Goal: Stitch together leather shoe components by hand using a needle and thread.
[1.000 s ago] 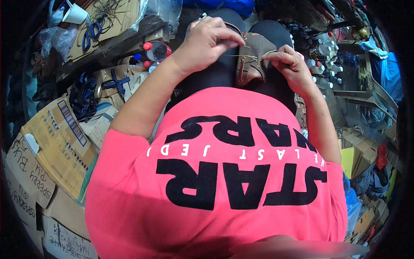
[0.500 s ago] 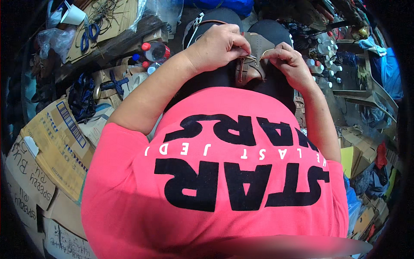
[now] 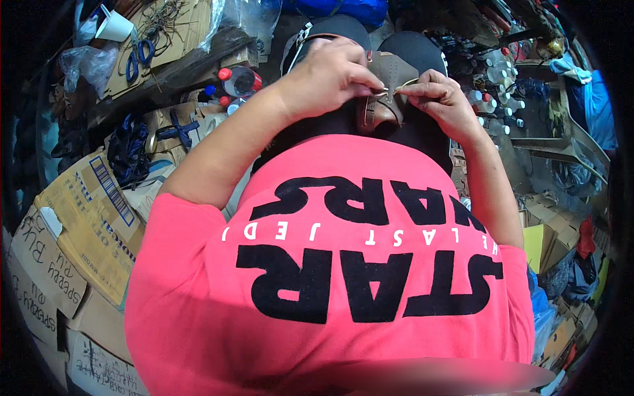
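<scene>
A brown leather shoe upper (image 3: 378, 113) lies in my lap between my dark-clad knees, with stitch holes along its taller part. A thin, pale lace (image 3: 411, 83) comes out at its middle. My left hand (image 3: 338, 74) is closed at the left side of the upper, thumb and fingertip pinching one part of the lace. On the right, my right hand (image 3: 441, 99) pinches another part between thumb and forefinger, close to the leather. Its remaining fingers are curled. The fingers partly cover the lace, so its full path is hidden.
Blue-handled scissors (image 3: 137, 58) and a white cup (image 3: 114, 26) lie on a cardboard-covered bench at upper left. A red-capped bottle (image 3: 239, 83) is beside it. Several bottles (image 3: 496, 99) crowd the right. Cardboard boxes (image 3: 92, 224) are stacked at left.
Both hands have shifted slightly around the upper, and the right fingertips have come nearer to its middle. The lace between the hands shows more clearly now; the upper has turned a little.
</scene>
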